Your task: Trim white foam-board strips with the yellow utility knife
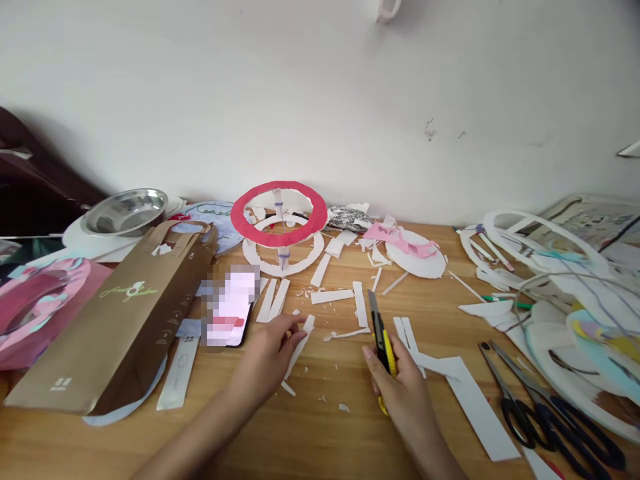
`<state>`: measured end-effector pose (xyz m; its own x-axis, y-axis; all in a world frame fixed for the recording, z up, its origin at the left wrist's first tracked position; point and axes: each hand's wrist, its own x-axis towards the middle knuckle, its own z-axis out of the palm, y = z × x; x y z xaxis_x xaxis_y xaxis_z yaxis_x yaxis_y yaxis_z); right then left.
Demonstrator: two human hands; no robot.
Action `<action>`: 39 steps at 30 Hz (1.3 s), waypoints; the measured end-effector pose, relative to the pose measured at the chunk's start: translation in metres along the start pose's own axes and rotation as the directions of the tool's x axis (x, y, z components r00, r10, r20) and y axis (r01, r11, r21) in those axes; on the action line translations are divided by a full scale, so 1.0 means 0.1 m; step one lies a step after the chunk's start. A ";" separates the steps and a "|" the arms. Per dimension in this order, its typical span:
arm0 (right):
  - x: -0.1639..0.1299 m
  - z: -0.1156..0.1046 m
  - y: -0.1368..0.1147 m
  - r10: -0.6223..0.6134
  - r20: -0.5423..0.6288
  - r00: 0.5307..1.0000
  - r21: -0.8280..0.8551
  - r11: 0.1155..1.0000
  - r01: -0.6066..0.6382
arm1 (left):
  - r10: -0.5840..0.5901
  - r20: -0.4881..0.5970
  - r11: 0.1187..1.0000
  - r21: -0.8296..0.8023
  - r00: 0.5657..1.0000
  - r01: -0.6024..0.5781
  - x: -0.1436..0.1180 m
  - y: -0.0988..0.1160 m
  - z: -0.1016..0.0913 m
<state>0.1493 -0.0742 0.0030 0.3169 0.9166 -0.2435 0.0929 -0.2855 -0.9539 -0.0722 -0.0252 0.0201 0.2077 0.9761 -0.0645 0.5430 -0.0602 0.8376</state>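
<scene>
foam strip point(300, 347) first: in the head view, the only view i have, it lies slanted on the wooden table point(320, 433), just in front of the phone point(231, 308), and my left hand point(267, 360) has its fingers curled down onto it, pinning its near end rather than lifting it. my right hand point(403, 390) is closed in a fist grip around the yellow-and-black utility knife point(381, 337), whose tip points away from me and stands a little apart from the strip, not on it.

as i judge it, much of the cutting is already done: a good many white strips point(333, 295) lie scattered across the middle of the table, crumbs of offcut around them, and a two-ring stand with a red ring point(279, 213) on top and a white ring beneath sits by the wall. the strip under my left hand is not yet under the blade, so that piece is left.

around it: a brown paper bag point(115, 320) lies to the left, a steel bowl point(125, 210) behind it, black-handled scissors point(540, 403) to the right, and a heap of cut paper plates point(575, 313) beyond them. a longer white panel point(470, 400) lies close to my right wrist, and loose strips crowd the space between the hands.
</scene>
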 end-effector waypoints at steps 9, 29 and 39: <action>0.11 -0.03 0.20 -0.010 -0.186 0.982 0.247 0.967 0.057 | 0.023 -0.049 0.999 0.030 0.999 -0.021 0.83 0.04 0.22; -0.06 0.04 0.11 0.007 -0.089 0.996 0.190 0.982 0.011 | 0.013 -0.285 0.865 0.483 0.958 0.132 0.64 -0.18 -0.38; -0.05 0.05 0.06 0.030 -0.107 0.994 0.173 0.985 -0.011 | 0.251 -0.106 0.729 0.674 0.962 -0.116 0.22 -0.01 0.01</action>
<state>0.1429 -0.0792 -0.0020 0.4184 0.8725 -0.2522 -0.0752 -0.2434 -0.9670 -0.0674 -0.0037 0.0171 0.2498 0.9463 0.2053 0.9207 -0.2978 0.2524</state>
